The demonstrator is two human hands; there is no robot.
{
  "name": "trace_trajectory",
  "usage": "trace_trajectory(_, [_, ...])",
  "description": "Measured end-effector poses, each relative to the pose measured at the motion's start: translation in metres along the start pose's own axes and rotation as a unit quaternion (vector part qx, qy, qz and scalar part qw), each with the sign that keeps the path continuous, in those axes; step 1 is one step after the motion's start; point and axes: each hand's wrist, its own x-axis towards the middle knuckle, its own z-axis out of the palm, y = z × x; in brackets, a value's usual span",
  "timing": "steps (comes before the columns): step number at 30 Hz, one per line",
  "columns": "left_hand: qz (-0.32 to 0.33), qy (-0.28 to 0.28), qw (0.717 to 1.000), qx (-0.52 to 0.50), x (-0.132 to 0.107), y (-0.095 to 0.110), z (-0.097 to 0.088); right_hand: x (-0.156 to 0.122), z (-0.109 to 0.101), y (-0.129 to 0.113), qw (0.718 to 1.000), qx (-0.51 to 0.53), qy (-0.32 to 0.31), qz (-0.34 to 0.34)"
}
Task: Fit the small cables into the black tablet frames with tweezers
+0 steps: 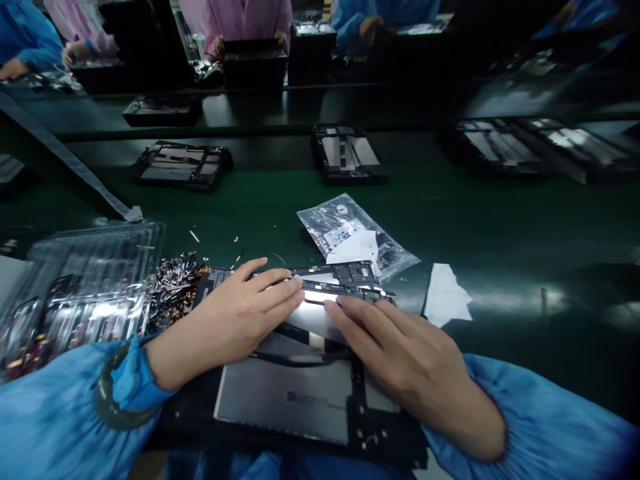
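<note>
An opened, tablet-like electronic device (280, 400) lies in front of me, with a printed silver-grey panel and black parts around it. Across its far side runs a black frame strip (345, 291) beside a shiny silver plate (320, 317). My left hand (235, 313) lies over the left part of this strip, fingers stretched out and tips touching it. From the right, my right hand (400, 340) rests its extended fingertips on the strip's near edge; its thumb is hidden. A blue wristband (133, 377) circles my left wrist.
Left of the device are a pile of small cables (173, 287) and a clear plastic tray (95, 273). Beyond it lie a clear bag (360, 233) and a torn white paper (445, 297). Several similar devices (347, 153) sit on the green surface; people work opposite.
</note>
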Motion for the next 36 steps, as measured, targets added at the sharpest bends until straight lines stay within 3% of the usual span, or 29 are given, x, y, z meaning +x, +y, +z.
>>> trace_trajectory(20, [0.008, 0.003, 1.000, -0.003, 0.000, 0.000, -0.002, 0.004, -0.002, -0.002, 0.999, -0.016, -0.027, -0.014])
trace_trajectory(25, [0.006, 0.015, 1.000, -0.020, -0.002, -0.004, -0.001, -0.007, -0.007, 0.009, 0.999, 0.011, -0.038, -0.020])
trace_trajectory(27, [0.000, 0.038, 0.998, -0.044, -0.001, -0.006, 0.001, -0.020, -0.010, 0.017, 0.996, 0.087, -0.009, 0.036])
trace_trajectory(29, [-0.046, 0.055, 0.995, -0.071, 0.002, -0.008, 0.003, -0.035, -0.013, 0.022, 0.977, 0.150, 0.060, 0.140])
trace_trajectory(32, [-0.122, 0.031, 0.988, -0.084, 0.012, -0.010, 0.006, -0.052, -0.013, 0.021, 0.913, 0.188, 0.143, 0.332])
trace_trajectory(34, [-0.136, 0.007, 0.988, -0.078, 0.017, -0.013, 0.003, -0.058, -0.010, 0.018, 0.862, 0.225, 0.109, 0.440])
trace_trajectory(36, [-0.161, 0.009, 0.984, -0.082, 0.018, -0.016, -0.006, -0.060, -0.006, 0.014, 0.816, 0.289, 0.031, 0.499])
